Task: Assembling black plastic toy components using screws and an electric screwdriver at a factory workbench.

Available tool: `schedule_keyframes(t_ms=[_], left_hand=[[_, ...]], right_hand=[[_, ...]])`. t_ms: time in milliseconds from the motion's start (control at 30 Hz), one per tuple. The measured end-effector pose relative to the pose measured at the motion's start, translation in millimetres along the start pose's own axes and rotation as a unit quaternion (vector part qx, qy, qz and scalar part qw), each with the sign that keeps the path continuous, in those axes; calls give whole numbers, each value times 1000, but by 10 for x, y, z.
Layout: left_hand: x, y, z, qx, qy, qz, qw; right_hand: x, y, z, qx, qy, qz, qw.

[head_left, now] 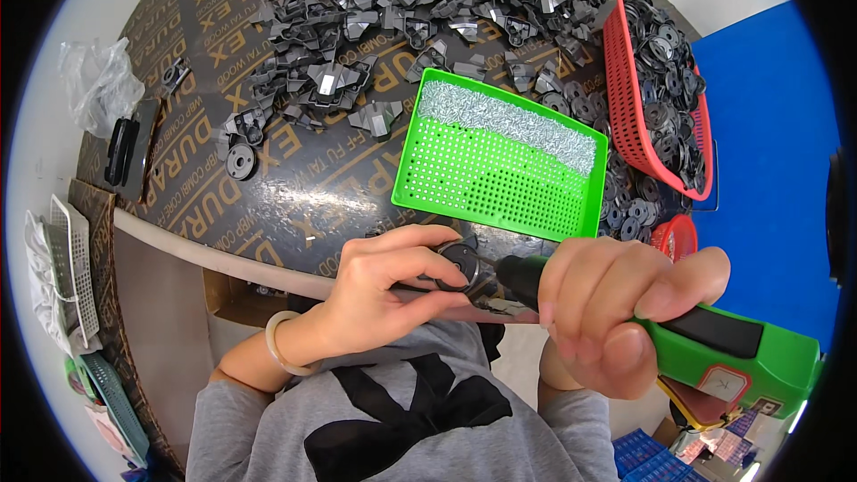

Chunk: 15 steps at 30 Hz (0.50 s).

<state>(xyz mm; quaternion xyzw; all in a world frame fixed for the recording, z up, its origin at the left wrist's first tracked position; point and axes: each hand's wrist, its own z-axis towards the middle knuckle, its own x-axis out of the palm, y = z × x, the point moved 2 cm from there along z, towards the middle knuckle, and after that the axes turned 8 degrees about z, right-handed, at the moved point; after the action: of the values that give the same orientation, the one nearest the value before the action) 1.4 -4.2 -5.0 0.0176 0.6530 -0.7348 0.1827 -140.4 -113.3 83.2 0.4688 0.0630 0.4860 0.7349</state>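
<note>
"Grip first: what is the left grip (384, 277) doing?"

"It pinches a round black part (460, 265), fingers on the far side and thumb on the near side, by the near edge of the bench (312, 170)."

"And the right grip (616, 303)?"

"That one is wrapped tight around a green power screwdriver (777, 361). Its thin tip (486, 261) points left, at the round part. I can't tell if they touch."

"How would you do this bit well?"

"I think the left one should hold the part very still, with fingertips out of the tip's way. I'd line the tip up nice and straight, push gently, and stop when it feels tight. If it leans, it could slip and poke a finger."

"What's close by?"

"Just past the hands is a green tray (446, 165). Little silver bits (500, 120), maybe screws, lie along its far side. That looks easy to reach."

"And farther out?"

"A red basket (620, 62) full of round black parts (665, 45) is on the right, with a small red bowl (684, 236) near it. At the far side there's a big pile of black pieces (357, 18). Off to the left is a clear plastic bag (98, 85)."
</note>
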Motion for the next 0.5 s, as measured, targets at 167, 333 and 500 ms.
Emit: schedule_keyframes(t_ms=[167,333,500], left_hand=[[3,9,12,17,13,-9,1000],[-2,0,-12,-7,20,-2,1000],[-60,92,-56,-43,-65,-32,996]], right_hand=[[-21,-14,-4,-2,16,-1,1000],[-62,-41,-8,7,-19,49,999],[-222,-107,-12,-8,-88,27,996]])
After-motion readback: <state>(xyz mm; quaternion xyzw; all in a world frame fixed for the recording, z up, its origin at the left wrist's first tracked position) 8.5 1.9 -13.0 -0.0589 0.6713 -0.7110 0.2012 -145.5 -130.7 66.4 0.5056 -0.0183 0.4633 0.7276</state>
